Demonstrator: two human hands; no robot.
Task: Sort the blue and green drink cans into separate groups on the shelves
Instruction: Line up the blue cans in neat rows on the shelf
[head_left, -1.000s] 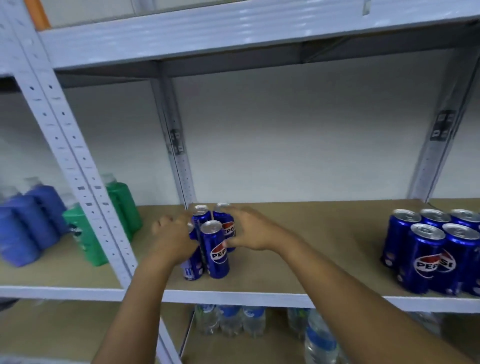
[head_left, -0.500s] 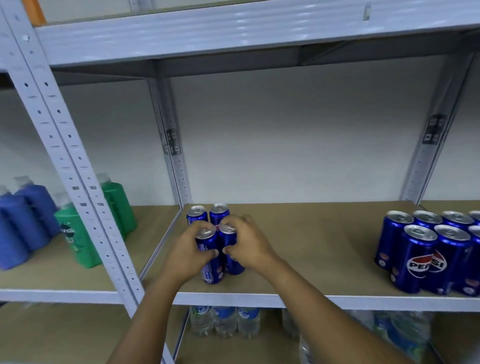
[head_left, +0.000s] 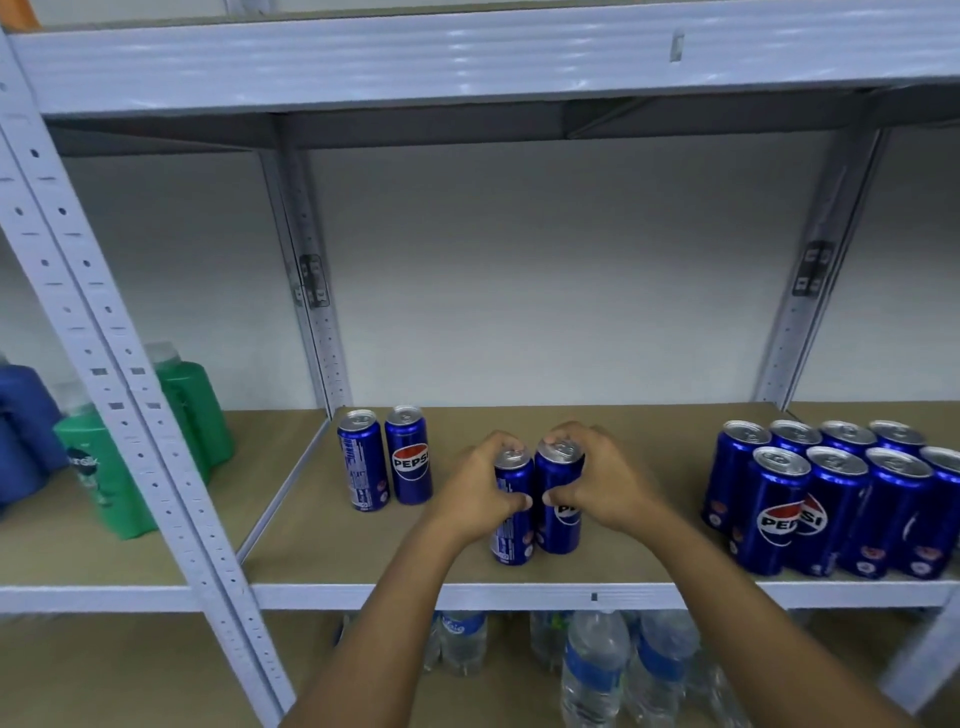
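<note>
Two slim blue cans stand side by side in the middle of the brown shelf board (head_left: 644, 457). My left hand (head_left: 475, 491) grips the left one (head_left: 511, 535). My right hand (head_left: 605, 480) grips the right one (head_left: 560, 525). Two more slim blue cans (head_left: 384, 460) stand alone at the shelf's back left, near the rear post. A block of several wider blue cans (head_left: 826, 499) fills the right end of the shelf. No green can is in view.
A white perforated upright (head_left: 130, 395) splits off the left bay, where green bottles (head_left: 104, 478) and blue bottles (head_left: 23, 431) stand. Water bottles (head_left: 597, 670) crowd the shelf below. Another white shelf (head_left: 467, 57) hangs overhead.
My hands have pulled two slim blue cans away from the other two and slid them to the right, toward the block of blue cans. The other pair stays at the back left.
</note>
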